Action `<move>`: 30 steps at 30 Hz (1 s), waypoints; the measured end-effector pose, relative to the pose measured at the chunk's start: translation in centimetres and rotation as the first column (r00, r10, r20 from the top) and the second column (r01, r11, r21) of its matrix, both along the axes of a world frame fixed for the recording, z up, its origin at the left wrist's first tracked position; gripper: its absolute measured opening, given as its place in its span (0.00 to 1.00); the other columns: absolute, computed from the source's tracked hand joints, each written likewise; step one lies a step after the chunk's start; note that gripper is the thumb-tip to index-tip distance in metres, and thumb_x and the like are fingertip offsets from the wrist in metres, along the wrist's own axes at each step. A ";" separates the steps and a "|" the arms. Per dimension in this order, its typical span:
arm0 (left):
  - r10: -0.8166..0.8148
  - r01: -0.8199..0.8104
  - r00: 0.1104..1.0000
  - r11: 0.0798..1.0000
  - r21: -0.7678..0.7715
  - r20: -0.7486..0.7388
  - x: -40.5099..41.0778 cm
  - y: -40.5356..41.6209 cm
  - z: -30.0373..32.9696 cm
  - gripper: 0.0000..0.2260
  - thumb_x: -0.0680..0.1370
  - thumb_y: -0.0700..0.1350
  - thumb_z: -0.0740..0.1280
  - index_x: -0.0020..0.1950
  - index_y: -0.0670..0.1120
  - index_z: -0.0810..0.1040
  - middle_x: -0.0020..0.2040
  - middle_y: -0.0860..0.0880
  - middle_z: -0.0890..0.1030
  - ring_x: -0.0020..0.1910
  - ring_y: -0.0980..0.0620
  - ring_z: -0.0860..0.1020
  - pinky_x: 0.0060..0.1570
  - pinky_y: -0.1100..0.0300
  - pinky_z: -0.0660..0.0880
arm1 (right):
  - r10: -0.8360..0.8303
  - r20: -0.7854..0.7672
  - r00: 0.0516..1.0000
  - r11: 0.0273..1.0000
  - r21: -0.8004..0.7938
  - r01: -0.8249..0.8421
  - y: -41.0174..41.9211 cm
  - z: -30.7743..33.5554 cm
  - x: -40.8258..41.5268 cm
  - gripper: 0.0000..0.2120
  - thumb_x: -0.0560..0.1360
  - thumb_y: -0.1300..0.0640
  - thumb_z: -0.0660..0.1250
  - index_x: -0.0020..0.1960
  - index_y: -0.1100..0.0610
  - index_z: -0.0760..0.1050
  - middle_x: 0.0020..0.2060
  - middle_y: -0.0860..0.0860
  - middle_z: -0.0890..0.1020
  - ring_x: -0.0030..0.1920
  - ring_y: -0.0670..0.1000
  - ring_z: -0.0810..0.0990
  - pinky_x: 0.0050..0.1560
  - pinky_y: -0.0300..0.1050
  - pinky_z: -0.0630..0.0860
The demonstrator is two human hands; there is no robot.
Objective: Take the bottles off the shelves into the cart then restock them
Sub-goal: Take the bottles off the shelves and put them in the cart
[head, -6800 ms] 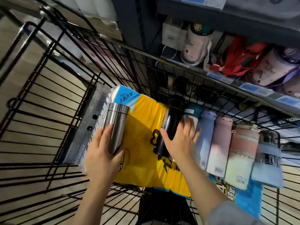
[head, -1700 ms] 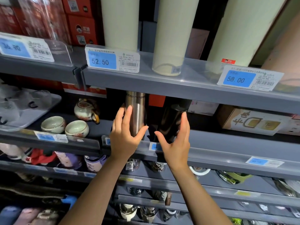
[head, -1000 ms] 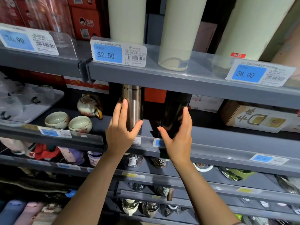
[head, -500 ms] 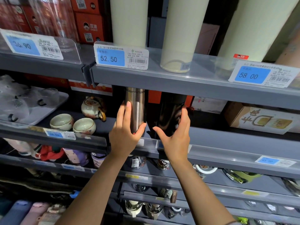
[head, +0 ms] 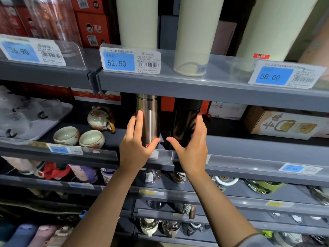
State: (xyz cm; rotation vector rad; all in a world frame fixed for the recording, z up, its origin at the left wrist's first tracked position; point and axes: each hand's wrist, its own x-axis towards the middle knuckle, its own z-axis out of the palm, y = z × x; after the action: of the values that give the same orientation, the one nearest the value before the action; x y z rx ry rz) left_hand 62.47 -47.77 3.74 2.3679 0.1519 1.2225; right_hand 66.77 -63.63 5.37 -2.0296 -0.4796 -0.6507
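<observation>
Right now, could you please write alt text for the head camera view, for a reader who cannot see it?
A person's left hand grips a silver bottle and the right hand a black bottle, both upright on a grey store shelf. Left of them stand a teapot and two small cups; price tags read 52.50 and 58.00.

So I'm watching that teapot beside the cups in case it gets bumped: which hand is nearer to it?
Left. The left hand grips the steel bottle just right of the teapot; the right hand is farther right, on the black bottle.
</observation>
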 end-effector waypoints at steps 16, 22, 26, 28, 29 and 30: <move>0.172 -0.172 0.985 0.985 -0.002 0.008 -4.8 -4.0 -2.9 0.29 0.75 0.52 0.65 0.73 0.43 0.62 0.70 0.37 0.70 0.70 0.40 0.68 0.69 0.34 0.62 | 0.135 -0.121 0.983 0.991 0.012 -0.135 -5.5 0.3 -4.1 0.40 0.70 0.49 0.75 0.75 0.46 0.55 0.68 0.46 0.66 0.66 0.47 0.70 0.58 0.41 0.74; 0.145 -0.144 0.989 0.988 0.060 -0.007 -11.5 -7.4 -5.0 0.17 0.77 0.46 0.65 0.63 0.40 0.74 0.58 0.39 0.79 0.60 0.44 0.73 0.58 0.35 0.72 | 0.247 -0.222 0.943 0.968 0.010 -0.251 -8.3 -2.9 -9.0 0.23 0.72 0.54 0.74 0.64 0.53 0.72 0.60 0.47 0.74 0.56 0.42 0.73 0.55 0.32 0.71; 0.156 -0.149 0.976 0.987 0.061 -0.154 -17.4 -8.3 -6.9 0.13 0.78 0.46 0.64 0.56 0.40 0.81 0.54 0.44 0.81 0.54 0.45 0.78 0.56 0.49 0.74 | 0.330 -0.375 0.866 0.942 0.069 -0.329 -8.7 -6.5 -12.4 0.16 0.73 0.54 0.72 0.59 0.53 0.74 0.54 0.42 0.74 0.53 0.44 0.76 0.50 0.50 0.79; 0.216 -0.210 0.943 0.976 0.051 -0.254 -21.0 -8.3 -7.7 0.14 0.78 0.48 0.62 0.54 0.41 0.82 0.52 0.44 0.82 0.51 0.45 0.78 0.53 0.53 0.73 | 0.362 -0.435 0.825 0.924 0.049 -0.380 -8.2 -7.7 -14.4 0.15 0.73 0.53 0.71 0.58 0.52 0.74 0.54 0.45 0.75 0.52 0.47 0.77 0.49 0.51 0.78; 0.243 -0.242 0.924 0.969 0.041 -0.295 -22.8 -8.3 -7.9 0.14 0.77 0.48 0.62 0.53 0.41 0.82 0.51 0.44 0.82 0.50 0.47 0.78 0.51 0.53 0.73 | 0.392 -0.451 0.802 0.907 0.046 -0.418 -7.9 -8.1 -15.4 0.14 0.73 0.53 0.71 0.57 0.53 0.75 0.54 0.47 0.75 0.52 0.47 0.77 0.48 0.50 0.78; 0.266 -0.272 0.904 0.962 0.029 -0.334 -24.6 -8.2 -8.1 0.14 0.77 0.48 0.62 0.53 0.41 0.82 0.50 0.44 0.82 0.48 0.47 0.77 0.48 0.53 0.74 | 0.418 -0.462 0.782 0.891 0.043 -0.451 -7.6 -8.4 -16.4 0.14 0.73 0.53 0.71 0.57 0.53 0.75 0.53 0.48 0.75 0.50 0.47 0.76 0.47 0.48 0.77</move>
State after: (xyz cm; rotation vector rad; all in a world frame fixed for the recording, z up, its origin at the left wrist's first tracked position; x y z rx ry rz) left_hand 37.89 -55.97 -4.31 2.5854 0.6166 0.9100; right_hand 50.35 -71.21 -3.00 -1.9522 -0.6601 0.1401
